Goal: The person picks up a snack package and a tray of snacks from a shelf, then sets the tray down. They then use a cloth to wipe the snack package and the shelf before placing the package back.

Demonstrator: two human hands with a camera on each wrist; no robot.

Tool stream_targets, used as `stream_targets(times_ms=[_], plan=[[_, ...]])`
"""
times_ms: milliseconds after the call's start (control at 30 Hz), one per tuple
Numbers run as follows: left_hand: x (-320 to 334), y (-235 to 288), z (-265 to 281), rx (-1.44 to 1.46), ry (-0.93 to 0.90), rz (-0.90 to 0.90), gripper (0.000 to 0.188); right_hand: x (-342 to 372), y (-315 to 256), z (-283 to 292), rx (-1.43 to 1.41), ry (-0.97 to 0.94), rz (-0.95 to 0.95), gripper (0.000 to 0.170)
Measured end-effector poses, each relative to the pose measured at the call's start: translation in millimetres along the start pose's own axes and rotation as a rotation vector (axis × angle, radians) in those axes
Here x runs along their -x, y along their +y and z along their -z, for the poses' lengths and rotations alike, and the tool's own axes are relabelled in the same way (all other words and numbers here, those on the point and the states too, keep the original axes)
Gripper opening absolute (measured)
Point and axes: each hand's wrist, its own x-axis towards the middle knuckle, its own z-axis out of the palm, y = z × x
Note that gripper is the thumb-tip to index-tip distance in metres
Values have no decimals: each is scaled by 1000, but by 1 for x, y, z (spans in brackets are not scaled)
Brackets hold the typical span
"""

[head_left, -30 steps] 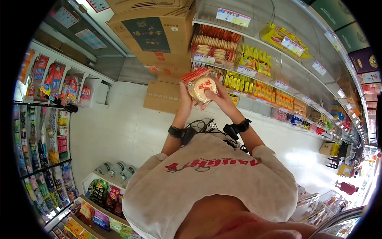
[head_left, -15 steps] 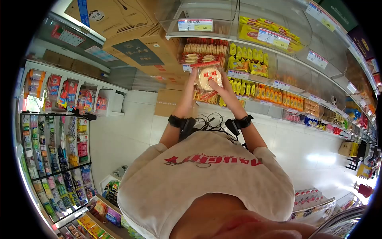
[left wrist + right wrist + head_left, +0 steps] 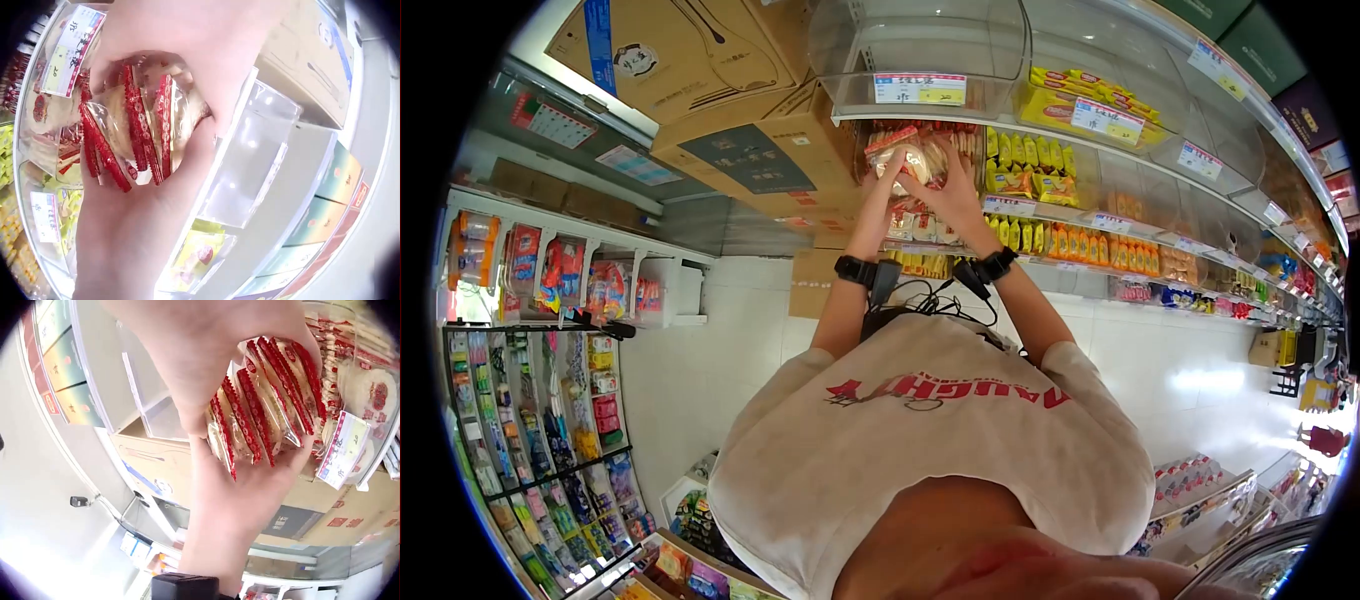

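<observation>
A row of clear packets of round crackers with red edges (image 3: 136,119) (image 3: 250,406) is held between both hands. My left hand (image 3: 880,195) (image 3: 187,31) grips one side, and my right hand (image 3: 952,200) (image 3: 206,344) curls round the other. Both wrist views show the thumbs and fingers wrapping the stack. In the head view the top packet (image 3: 912,160) lies between the hands, just in front of a clear bin holding more cracker packets (image 3: 960,140). A price tag (image 3: 344,450) is on the bin front beside the right hand.
Shelf bins of yellow packets (image 3: 1030,165) and orange packets (image 3: 1100,248) run to the right. Cardboard boxes (image 3: 750,160) stack at the left. Above is an empty clear bin (image 3: 920,45). Racks (image 3: 550,420) stand far left.
Both hands have moved up and forward, from in front of the shelf to the cracker bin, with the packets between them. The fingers now spread wider round the packets.
</observation>
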Motion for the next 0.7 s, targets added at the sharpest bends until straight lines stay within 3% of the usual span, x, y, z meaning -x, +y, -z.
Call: stream_targets(times_ms=[100,200,400,433,567,667,700], plan=[[-40,-15,19,79,67,-102,55,-20,-1,-17,49,23,-47,95],[-50,-5,20,38,46,-209,68,-38,2,-27,37,32,-59,96],[-76,6,18,-132,102,-286,58,-58,33,-49,206,168,21,97],[-86,5,24,-211,86,-219,62,-59,34,-51,199,183,0,97],[-117,-9,34,-500,249,-335,71,-69,46,-61,217,214,-65,97],[-131,-18,35,-364,282,-526,72,-67,15,-58,270,239,-171,91],[-128,-15,33,-341,237,-480,70,-67,16,-62,349,239,-154,87]])
